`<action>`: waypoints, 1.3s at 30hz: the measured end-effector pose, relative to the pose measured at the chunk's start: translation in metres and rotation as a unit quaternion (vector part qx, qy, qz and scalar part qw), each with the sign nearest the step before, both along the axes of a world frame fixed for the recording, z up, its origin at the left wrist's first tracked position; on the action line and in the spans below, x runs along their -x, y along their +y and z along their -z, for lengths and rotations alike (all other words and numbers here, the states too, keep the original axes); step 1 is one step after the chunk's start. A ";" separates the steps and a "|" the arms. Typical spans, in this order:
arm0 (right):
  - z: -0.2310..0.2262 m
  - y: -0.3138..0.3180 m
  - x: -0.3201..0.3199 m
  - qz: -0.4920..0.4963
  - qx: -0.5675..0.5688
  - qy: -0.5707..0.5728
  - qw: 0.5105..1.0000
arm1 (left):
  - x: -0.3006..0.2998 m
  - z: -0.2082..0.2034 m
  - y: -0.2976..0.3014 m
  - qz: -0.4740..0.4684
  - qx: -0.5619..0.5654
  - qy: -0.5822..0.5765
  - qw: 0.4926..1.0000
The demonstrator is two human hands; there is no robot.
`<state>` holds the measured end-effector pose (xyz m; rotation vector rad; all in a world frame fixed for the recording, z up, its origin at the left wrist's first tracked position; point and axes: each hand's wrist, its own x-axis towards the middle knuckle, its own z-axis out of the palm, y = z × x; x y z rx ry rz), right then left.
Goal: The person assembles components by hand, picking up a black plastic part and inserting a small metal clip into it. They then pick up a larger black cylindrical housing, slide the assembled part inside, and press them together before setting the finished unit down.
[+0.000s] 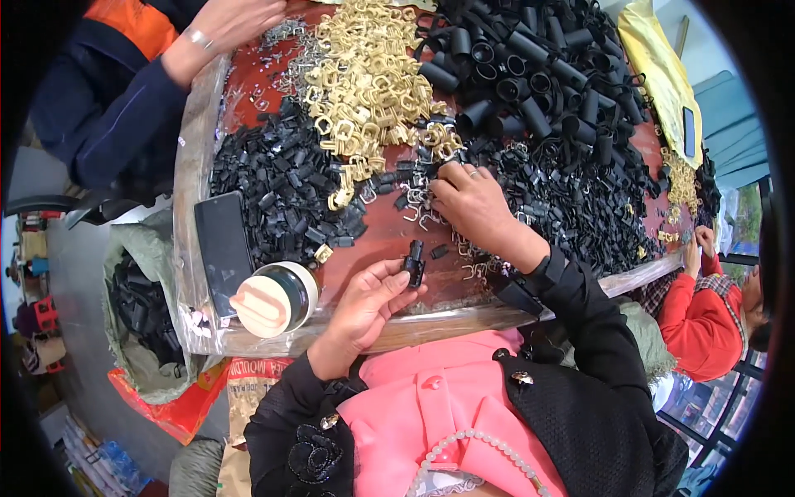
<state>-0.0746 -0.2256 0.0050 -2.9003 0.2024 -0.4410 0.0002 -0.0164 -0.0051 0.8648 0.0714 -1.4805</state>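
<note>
Near the table's front edge, my left hand (373,302) pinches a small black plastic part (414,262) upright between thumb and fingers. My right hand (474,203) reaches over the middle of the red tabletop, its fingers bent down into a scatter of silver U-shaped metal clips (423,217) and small black pieces. What its fingertips hold, if anything, is hidden. A heap of small black plastic parts (286,178) lies left of that hand, another (571,211) to its right. Beyond it, cream-coloured plastic loops (364,74) are piled up.
Large black tubes with straps (530,74) are heaped at the far right. A dark phone (224,248) and a lidded jar (277,298) stand at the left edge. Another person's hand (236,23) is at the far left; a person in red (704,319) sits at right. An open sack (141,298) is left.
</note>
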 end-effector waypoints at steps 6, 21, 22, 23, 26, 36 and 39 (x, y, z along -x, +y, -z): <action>0.008 -0.006 0.003 0.026 -0.035 0.038 0.998 | -0.001 0.002 0.000 0.007 0.003 -0.008 1.000; 0.001 -0.014 0.017 0.051 -0.298 -0.084 0.949 | 0.003 -0.004 -0.003 -0.013 0.005 -0.026 1.000; -0.001 -0.015 0.018 0.053 -0.299 -0.087 0.949 | 0.003 -0.005 -0.004 -0.023 0.019 -0.031 0.999; -0.003 -0.015 0.020 0.049 -0.430 -0.056 0.900 | 0.003 -0.007 -0.005 -0.033 0.033 -0.035 0.998; -0.008 -0.011 0.024 0.033 -0.664 0.004 0.747 | 0.003 -0.010 -0.009 -0.047 0.068 -0.032 0.996; -0.004 0.013 0.029 -0.135 -0.728 0.050 0.670 | 0.009 -0.020 -0.021 -0.058 0.185 0.041 0.980; -0.003 0.014 0.031 -0.158 -0.716 0.053 0.678 | 0.012 -0.019 -0.021 -0.052 0.194 0.027 0.979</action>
